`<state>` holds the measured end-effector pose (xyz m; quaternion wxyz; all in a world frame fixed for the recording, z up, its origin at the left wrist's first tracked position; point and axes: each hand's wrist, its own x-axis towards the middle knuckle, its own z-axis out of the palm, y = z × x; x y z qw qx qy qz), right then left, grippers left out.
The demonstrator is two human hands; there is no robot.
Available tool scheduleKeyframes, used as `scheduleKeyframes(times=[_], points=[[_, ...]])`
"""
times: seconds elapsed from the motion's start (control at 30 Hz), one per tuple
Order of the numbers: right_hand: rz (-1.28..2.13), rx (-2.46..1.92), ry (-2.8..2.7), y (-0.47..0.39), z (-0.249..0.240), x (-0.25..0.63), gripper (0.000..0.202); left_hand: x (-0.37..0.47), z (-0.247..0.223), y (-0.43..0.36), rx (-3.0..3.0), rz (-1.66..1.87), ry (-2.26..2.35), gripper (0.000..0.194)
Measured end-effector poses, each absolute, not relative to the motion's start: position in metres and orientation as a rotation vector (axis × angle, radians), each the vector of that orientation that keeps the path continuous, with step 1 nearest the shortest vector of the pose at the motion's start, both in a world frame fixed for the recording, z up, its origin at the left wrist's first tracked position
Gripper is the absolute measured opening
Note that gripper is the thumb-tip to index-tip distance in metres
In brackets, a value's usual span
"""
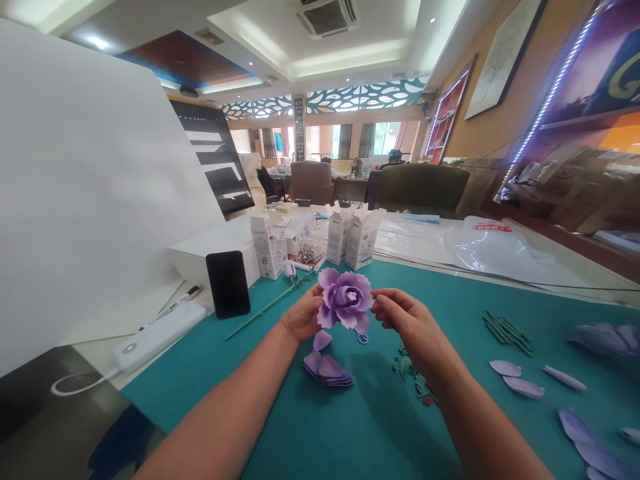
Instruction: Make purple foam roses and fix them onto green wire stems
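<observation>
Head camera view, looking down over a teal work mat [310, 427]: a purple artificial flower [345, 303] is held above the middle of the mat, its ruffled face toward the viewer. The person's left hand [305, 312] is curled around the flower's left side, supporting it, with most of its fingers hidden behind petals. The right hand [407, 320] is half closed at the opposite edge, thumb and forefinger brought together; whether they pinch a petal or only meet beside it cannot be told.

The layered petals look likely to bend or come loose if the right fingertips pull outward, or if the left hand's partly hidden hold slips. Directly beneath lie a petal stack [327, 368] and a small purple ring [363, 339], so a dropped flower could scatter them. The right forearm [465, 393] passes close to tiny green pieces [407, 370], which a careless sweep might knock away.

Farther right are green stem pieces [507, 332] and loose petals [524, 387]. Beyond the hands, a black phone [227, 284], a budded stem [270, 307] and white cartons [361, 239] limit forward reach.
</observation>
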<state>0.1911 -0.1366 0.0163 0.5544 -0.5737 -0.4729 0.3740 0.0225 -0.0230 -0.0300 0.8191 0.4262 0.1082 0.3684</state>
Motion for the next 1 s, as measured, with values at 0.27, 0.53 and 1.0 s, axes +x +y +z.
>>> scheduleKeyframes(times=[0.27,0.53,1.0], points=[[1.108,-1.245,-1.113,-0.137,0.011,0.178,0.033,0.022,-0.022,-0.024,0.857,0.852,0.317,0.039],[1.095,-1.221,-1.071,-0.138,0.013,0.178,0.029,0.022,-0.026,-0.021,0.840,0.839,0.298,0.040],[0.878,-1.331,-1.086,-0.142,0.024,0.194,0.031,0.022,-0.029,-0.023,0.962,0.734,0.263,0.042]])
